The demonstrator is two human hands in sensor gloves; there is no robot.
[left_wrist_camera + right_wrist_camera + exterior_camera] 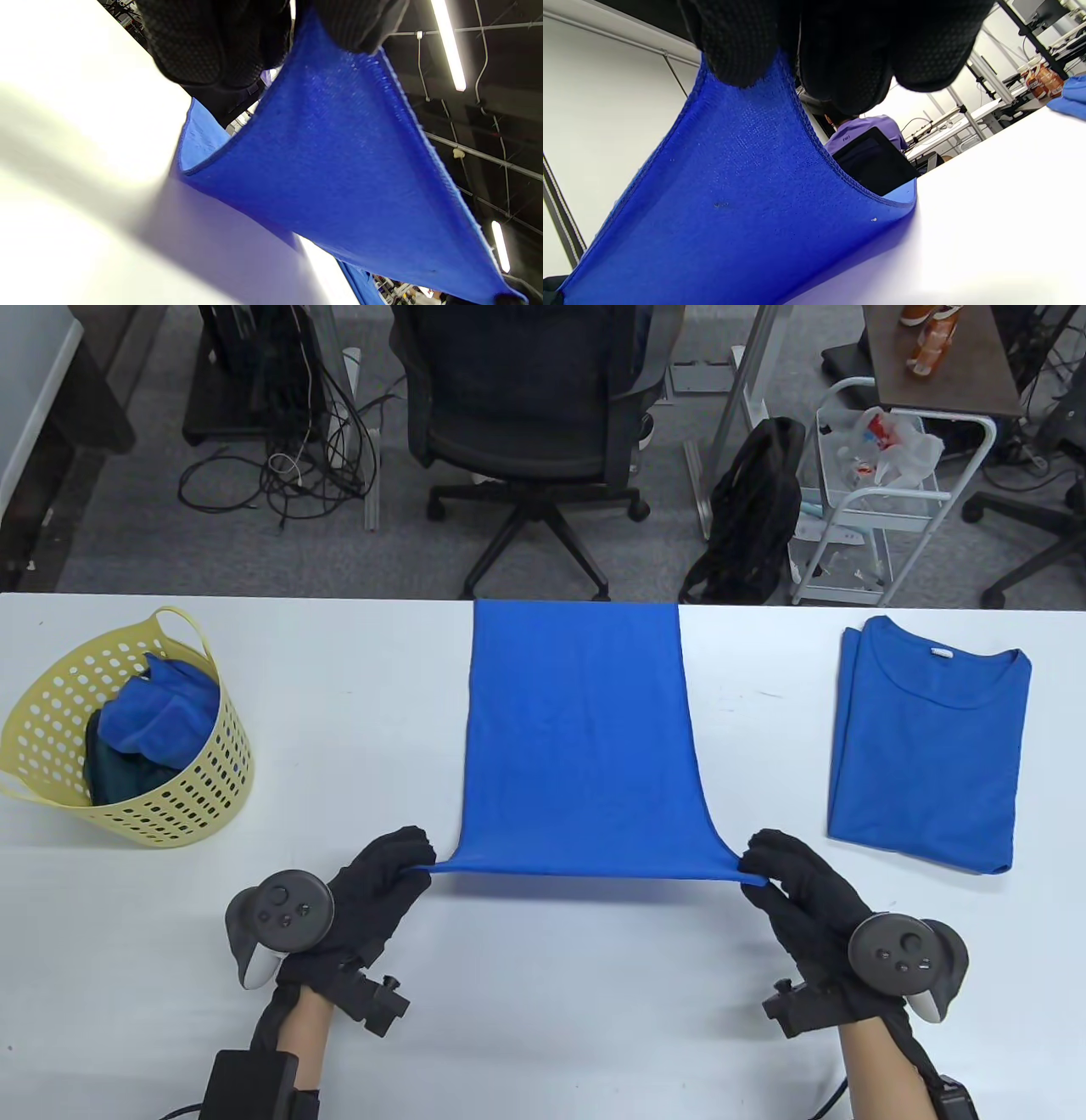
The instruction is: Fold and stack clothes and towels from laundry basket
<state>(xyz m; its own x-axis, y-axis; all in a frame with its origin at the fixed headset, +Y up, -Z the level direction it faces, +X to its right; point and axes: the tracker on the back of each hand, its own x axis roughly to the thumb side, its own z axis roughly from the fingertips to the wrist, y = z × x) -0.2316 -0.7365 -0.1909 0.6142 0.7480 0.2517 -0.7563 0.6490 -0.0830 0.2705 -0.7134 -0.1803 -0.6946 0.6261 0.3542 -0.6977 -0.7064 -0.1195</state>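
- Nearest to us, left hand [373, 891]: fingers pinch the near-left corner of the blue cloth [585, 738]. The left wrist view shows the corner clamped between gloved fingertips [203, 46] and lifted off the white table [339, 712].
- Tracker [284, 912] sits on the back of that hand, fingers free of it.
- Far left: yellow laundry basket [212, 780] lies tipped on the table, well apart from the hands, with blue and dark green laundry [153, 712] inside.
- Centre: blue cloth lies flat, reaching the table's far edge. Its near edge is stretched taut between both hands and raised; the rest lies on the table.
- Right hand [802, 886]: fingers pinch the near-right corner of the same cloth. The right wrist view shows fabric gripped between fingertips [742, 42], the cloth curving down to the tabletop.
- Far right: folded blue T-shirt [929, 738] lies flat on the table, collar away from us, apart from the cloth and untouched.
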